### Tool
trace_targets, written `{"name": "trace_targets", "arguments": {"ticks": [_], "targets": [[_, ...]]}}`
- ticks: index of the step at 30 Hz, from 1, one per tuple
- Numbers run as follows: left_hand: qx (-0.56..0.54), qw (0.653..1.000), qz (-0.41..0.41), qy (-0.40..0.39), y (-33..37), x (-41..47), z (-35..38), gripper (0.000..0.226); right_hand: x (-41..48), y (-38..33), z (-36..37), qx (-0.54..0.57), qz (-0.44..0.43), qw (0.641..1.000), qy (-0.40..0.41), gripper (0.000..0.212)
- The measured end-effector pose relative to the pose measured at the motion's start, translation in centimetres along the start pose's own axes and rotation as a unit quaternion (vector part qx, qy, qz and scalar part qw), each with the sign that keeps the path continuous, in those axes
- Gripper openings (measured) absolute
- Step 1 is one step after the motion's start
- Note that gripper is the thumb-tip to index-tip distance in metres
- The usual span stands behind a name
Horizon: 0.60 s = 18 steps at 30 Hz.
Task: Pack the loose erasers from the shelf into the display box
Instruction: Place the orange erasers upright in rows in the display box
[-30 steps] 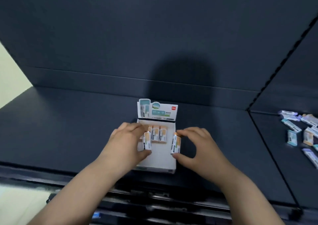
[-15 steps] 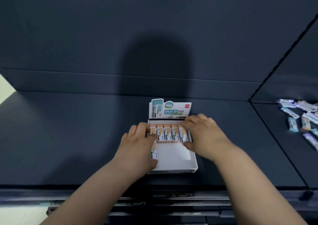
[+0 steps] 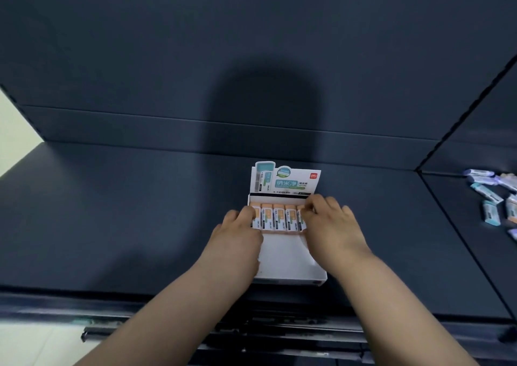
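A white display box (image 3: 291, 270) with a printed header card (image 3: 285, 180) lies on the dark shelf (image 3: 140, 211) in the middle of the view. A row of several orange-and-white erasers (image 3: 277, 218) stands along the box's back wall. My left hand (image 3: 237, 239) pinches the leftmost eraser (image 3: 256, 221) of that row between fingers and thumb. My right hand (image 3: 333, 223) rests its bent fingertips on the rightmost eraser (image 3: 301, 217), which it partly hides. The front half of the box floor is bare.
Several loose erasers (image 3: 492, 200) in blue, purple and orange wrappers lie scattered on the neighbouring shelf section at the far right, beyond a dividing seam (image 3: 447, 225). The shelf's back panel (image 3: 251, 57) rises behind the box. A metal rail (image 3: 195, 329) runs below the shelf's front edge.
Both hands brought an eraser into the box. The right one joined the row's right end first. The left one has since moved up into the row's left end.
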<state>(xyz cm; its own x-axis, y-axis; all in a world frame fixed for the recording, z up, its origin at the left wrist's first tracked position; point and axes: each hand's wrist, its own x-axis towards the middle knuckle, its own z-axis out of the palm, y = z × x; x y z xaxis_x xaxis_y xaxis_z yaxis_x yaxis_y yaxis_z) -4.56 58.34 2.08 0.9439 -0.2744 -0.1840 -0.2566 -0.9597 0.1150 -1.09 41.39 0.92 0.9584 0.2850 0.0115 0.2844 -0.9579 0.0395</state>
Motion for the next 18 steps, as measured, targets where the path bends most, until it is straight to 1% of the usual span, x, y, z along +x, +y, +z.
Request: {"name": "trace_targets", "arguments": {"ticks": [3, 6, 9, 11, 13, 14, 16, 18], "targets": [[0.019, 1.000, -0.001, -0.012, 0.2, 0.3, 0.3, 0.032, -0.7, -0.1, 0.2, -0.006, 0.005, 1.000, -0.001, 0.039], [0.030, 0.999, 0.008, -0.027, 0.2, 0.6, 0.2, 0.034, -0.6, 0.0, 0.3, -0.007, 0.013, 1.000, -0.005, 0.030], [0.018, 0.999, 0.018, -0.041, 0.1, 0.3, -0.5, 0.046, -0.4, -0.1, 0.3, -0.016, 0.009, 1.000, 0.007, 0.026], [0.020, 0.999, 0.032, -0.003, -0.1, 0.0, -1.0, 0.048, -0.7, 0.0, 0.2, 0.008, 0.023, 0.998, 0.057, 0.028], [0.017, 0.997, 0.048, 0.055, -0.1, -0.1, -1.5, 0.049, -1.2, 0.2, -0.1, 0.084, 0.063, 0.988, 0.115, 0.027], [0.008, 0.995, 0.057, 0.080, 0.0, 0.0, -1.7, 0.049, -1.6, 0.3, -0.3, 0.129, 0.079, 0.980, 0.130, 0.028], [-0.010, 0.989, 0.089, 0.117, 0.5, 0.5, -2.1, 0.049, -2.1, 0.7, -0.8, 0.202, 0.098, 0.967, 0.124, 0.034], [-0.011, 0.984, 0.120, 0.132, 1.5, 1.1, -2.3, 0.052, -2.7, 1.6, -1.4, 0.210, 0.097, 0.971, 0.067, 0.045]]}}
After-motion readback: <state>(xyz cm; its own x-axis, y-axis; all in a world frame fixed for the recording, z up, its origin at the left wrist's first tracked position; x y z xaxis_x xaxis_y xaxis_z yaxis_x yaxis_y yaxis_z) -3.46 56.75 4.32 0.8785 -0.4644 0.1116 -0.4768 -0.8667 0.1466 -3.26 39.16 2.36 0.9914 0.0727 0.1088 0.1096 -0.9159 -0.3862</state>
